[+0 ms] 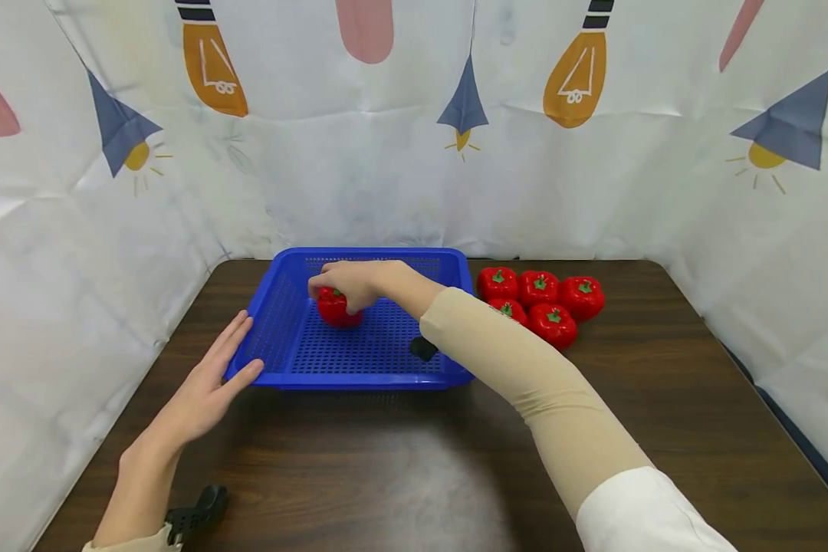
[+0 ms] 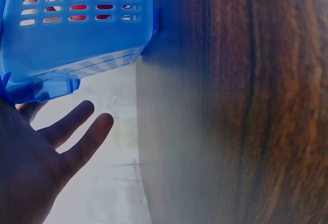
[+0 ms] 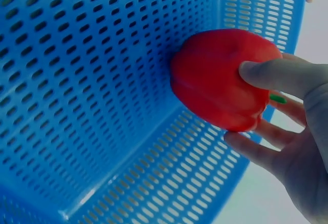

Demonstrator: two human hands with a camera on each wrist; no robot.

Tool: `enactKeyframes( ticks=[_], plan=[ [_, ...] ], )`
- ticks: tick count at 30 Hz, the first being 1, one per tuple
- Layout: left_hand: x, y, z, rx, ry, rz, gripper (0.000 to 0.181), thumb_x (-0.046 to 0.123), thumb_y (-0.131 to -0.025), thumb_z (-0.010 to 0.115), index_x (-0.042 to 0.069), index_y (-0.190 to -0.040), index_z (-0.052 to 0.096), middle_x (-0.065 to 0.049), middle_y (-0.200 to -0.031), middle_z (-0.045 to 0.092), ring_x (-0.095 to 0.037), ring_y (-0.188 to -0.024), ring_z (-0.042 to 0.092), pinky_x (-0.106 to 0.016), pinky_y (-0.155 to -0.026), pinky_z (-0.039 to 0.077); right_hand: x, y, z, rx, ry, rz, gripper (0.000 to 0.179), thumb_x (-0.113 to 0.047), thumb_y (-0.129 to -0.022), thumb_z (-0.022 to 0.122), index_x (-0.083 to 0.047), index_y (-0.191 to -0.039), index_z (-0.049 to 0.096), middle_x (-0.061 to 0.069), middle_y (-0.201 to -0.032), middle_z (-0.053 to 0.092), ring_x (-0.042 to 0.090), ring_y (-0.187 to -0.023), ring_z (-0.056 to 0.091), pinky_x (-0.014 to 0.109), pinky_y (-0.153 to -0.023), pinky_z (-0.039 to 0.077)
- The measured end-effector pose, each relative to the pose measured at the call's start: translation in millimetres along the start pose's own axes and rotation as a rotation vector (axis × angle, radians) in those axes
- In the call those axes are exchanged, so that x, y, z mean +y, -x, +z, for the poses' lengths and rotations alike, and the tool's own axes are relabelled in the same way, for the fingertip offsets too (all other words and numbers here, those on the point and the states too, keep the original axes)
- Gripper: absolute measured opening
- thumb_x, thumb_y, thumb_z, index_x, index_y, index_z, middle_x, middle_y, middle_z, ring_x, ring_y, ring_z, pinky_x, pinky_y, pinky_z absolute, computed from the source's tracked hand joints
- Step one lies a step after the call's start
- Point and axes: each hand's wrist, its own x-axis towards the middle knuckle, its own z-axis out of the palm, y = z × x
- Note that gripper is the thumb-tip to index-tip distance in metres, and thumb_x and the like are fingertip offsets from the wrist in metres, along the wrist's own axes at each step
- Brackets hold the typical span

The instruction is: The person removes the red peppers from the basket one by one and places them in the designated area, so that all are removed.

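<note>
Inside a blue perforated plastic basket (image 1: 359,379), my right hand (image 1: 355,282) holds a red bell pepper (image 1: 338,310). In the right wrist view the thumb lies across the near side of the pepper (image 3: 220,80) and the other fingers curl round behind it, close over the basket floor. My left hand (image 1: 203,391) rests at the basket's front left corner with its fingers spread along the rim. The left wrist view shows two straight fingers (image 2: 92,137) of that hand below the rim, and red through the slots of the basket wall (image 2: 77,39).
Several red bell peppers (image 1: 538,289) stand grouped on the dark wood table (image 1: 662,399) right of the basket, partly behind the right forearm. A white curtain with printed lamps (image 1: 359,169) hangs behind and at both sides. A black wrist mount (image 1: 196,515) is on the left wrist.
</note>
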Motion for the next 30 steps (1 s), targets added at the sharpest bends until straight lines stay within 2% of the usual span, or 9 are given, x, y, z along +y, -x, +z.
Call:
enactKeyframes(
  ticks=[8, 13, 16, 22, 27, 30],
  plan=[
    [1.4, 0.0, 0.1, -0.001, -0.004, 0.000, 0.071, 0.022, -0.107, 0.057, 0.014, -0.166, 0.019, -0.003, -0.172, 0.007, -0.039, -0.155, 0.007, -0.075, -0.113, 0.011, -2.1, 33.8, -13.5, 0.027, -0.012, -0.061, 0.057, 0.006, -0.092, 0.066, -0.021, -0.140, 0.054, 0.004, -0.147, 0.045, 0.019, -0.130, 0.043, 0.026, -0.089, 0.053],
    [2.7, -0.6, 0.4, 0.009, -0.005, 0.004, 0.070, 0.022, -0.106, 0.058, 0.013, -0.165, 0.021, -0.004, -0.172, 0.009, -0.035, -0.155, 0.008, -0.070, -0.116, 0.010, 0.7, 61.5, -24.8, 0.065, -0.003, -0.086, 0.055, 0.004, -0.091, 0.067, -0.020, -0.139, 0.054, 0.004, -0.147, 0.045, 0.021, -0.133, 0.043, 0.028, -0.092, 0.053],
    [3.0, -1.0, 0.8, 0.005, -0.004, 0.001, 0.071, 0.022, -0.106, 0.058, 0.013, -0.165, 0.021, -0.004, -0.172, 0.009, -0.034, -0.155, 0.008, -0.070, -0.116, 0.011, 4.5, 80.5, -29.9, 0.093, -0.028, -0.102, 0.053, 0.004, -0.092, 0.066, -0.018, -0.139, 0.056, 0.004, -0.147, 0.044, 0.021, -0.132, 0.043, 0.030, -0.093, 0.053],
    [2.9, -1.3, 1.6, -0.004, -0.002, 0.002, 0.071, 0.022, -0.106, 0.058, 0.013, -0.165, 0.020, -0.004, -0.172, 0.009, -0.037, -0.155, 0.007, -0.074, -0.114, 0.011, 12.7, 118.9, -32.1, 0.142, -0.072, -0.118, 0.052, 0.004, -0.091, 0.065, -0.016, -0.138, 0.055, 0.005, -0.150, 0.042, 0.021, -0.132, 0.044, 0.028, -0.091, 0.053],
    [1.9, -0.1, 1.3, -0.004, 0.004, 0.012, 0.071, 0.020, -0.106, 0.057, 0.011, -0.165, 0.020, -0.008, -0.172, 0.008, -0.042, -0.154, 0.008, -0.076, -0.113, 0.009, 17.9, 147.6, -31.6, 0.187, -0.065, -0.096, 0.054, 0.001, -0.089, 0.073, -0.017, -0.137, 0.056, 0.009, -0.154, 0.039, 0.026, -0.135, 0.043, 0.031, -0.092, 0.055],
    [0.8, 1.9, 0.7, -0.005, -0.002, 0.012, 0.071, 0.020, -0.106, 0.057, 0.012, -0.166, 0.019, -0.007, -0.172, 0.008, -0.042, -0.154, 0.007, -0.076, -0.112, 0.009, 23.6, 157.9, -28.7, 0.206, -0.080, -0.099, 0.055, -0.002, -0.086, 0.078, -0.017, -0.135, 0.057, 0.009, -0.152, 0.041, 0.027, -0.135, 0.043, 0.035, -0.092, 0.056]
  ],
)
